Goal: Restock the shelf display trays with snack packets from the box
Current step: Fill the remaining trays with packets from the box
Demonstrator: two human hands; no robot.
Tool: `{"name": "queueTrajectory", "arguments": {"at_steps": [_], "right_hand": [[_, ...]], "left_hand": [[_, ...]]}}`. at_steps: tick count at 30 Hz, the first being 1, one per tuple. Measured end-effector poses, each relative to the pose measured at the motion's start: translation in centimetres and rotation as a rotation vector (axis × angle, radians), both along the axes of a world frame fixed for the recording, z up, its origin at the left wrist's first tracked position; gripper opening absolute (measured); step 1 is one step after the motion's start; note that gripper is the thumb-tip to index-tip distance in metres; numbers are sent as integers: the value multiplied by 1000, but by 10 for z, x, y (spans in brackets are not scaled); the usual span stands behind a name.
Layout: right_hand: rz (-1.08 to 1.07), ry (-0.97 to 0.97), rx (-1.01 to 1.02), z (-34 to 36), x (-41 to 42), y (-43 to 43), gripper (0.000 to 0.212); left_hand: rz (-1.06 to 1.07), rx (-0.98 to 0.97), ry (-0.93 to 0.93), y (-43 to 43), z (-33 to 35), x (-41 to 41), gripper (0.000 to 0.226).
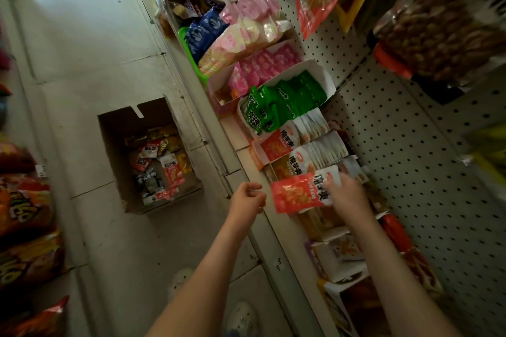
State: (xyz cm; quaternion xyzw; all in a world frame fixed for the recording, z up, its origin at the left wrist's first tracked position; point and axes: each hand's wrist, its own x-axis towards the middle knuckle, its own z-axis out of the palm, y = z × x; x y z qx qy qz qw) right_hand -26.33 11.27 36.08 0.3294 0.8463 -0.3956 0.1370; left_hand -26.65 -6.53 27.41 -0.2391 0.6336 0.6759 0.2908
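My right hand (345, 194) holds an orange and white snack packet (298, 193) over a display tray (276, 169) on the shelf, at the front of a row of similar white packets. My left hand (247, 200) hovers beside the shelf edge with its fingers loosely curled and nothing in it. An open cardboard box (115, 128) stands on the floor to the left, with several mixed snack packets (158, 164) lying in its bottom.
Further along the shelf stand trays of green packets (282, 101), pink packets (260, 68) and blue packets (205, 27). A pegboard back wall (410, 161) carries hanging bags above. Chip bags (24, 216) line the opposite side of the narrow aisle.
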Motion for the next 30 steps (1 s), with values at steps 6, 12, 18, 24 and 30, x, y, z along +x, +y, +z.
{"name": "queueTrajectory", "arguments": {"at_steps": [6,12,18,24,30], "right_hand": [[27,148,441,-18,2,35,31],[223,31,566,-48,-5,41,30],[321,-148,774,-68,-19,45,23],[351,-125,898,-79,-25,53,33],[232,159,882,-83,-10,44,53]], "left_hand": [[-131,-35,12,25,-5,-2,18],[-291,10,102,52,-2,-8,24],[-370,-92,106,62,-11,-15,29],[-423,-145,136,64,-18,-20,27],[-404,-201,192,50,-12,-26,23]]}}
